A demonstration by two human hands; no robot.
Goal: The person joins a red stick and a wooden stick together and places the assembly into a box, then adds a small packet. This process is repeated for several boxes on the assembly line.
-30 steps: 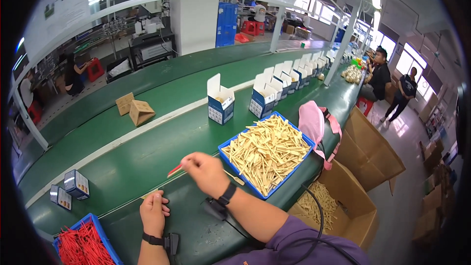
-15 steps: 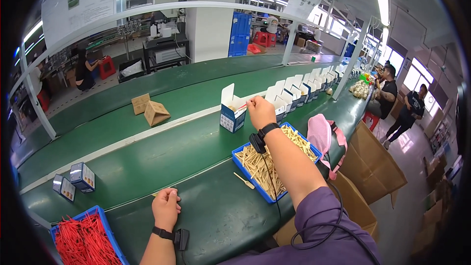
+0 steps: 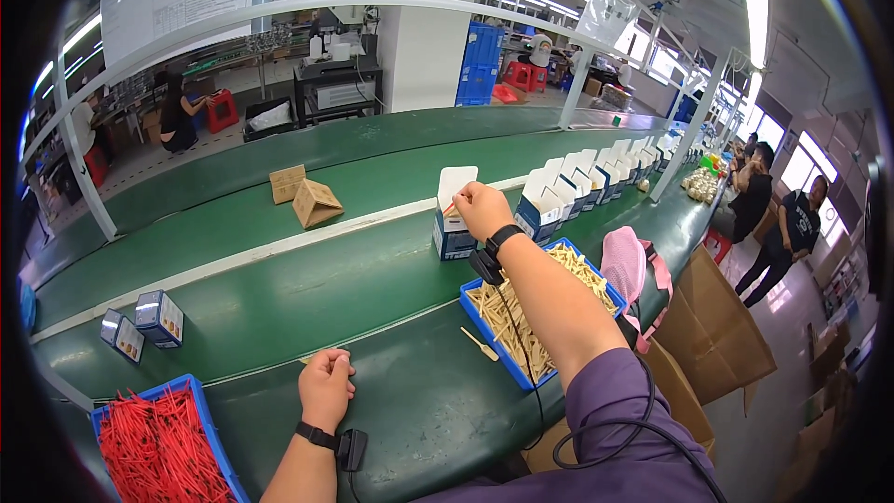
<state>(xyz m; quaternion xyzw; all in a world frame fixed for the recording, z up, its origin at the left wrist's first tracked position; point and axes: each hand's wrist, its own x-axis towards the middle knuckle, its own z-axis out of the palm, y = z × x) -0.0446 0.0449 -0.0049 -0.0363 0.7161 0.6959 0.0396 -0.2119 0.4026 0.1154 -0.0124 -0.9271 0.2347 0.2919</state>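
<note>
Right hand point(image 3: 481, 208) pinches a thin red stick at the open blue-and-white cardboard box point(image 3: 453, 220) on the green belt; left hand point(image 3: 326, 387) fisted, empty, resting near that box's belt edge.

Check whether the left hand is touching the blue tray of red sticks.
Apart. The head view shows the left hand resting closed on the green table, with a strip of bare table between it and the blue tray of red sticks.
</note>
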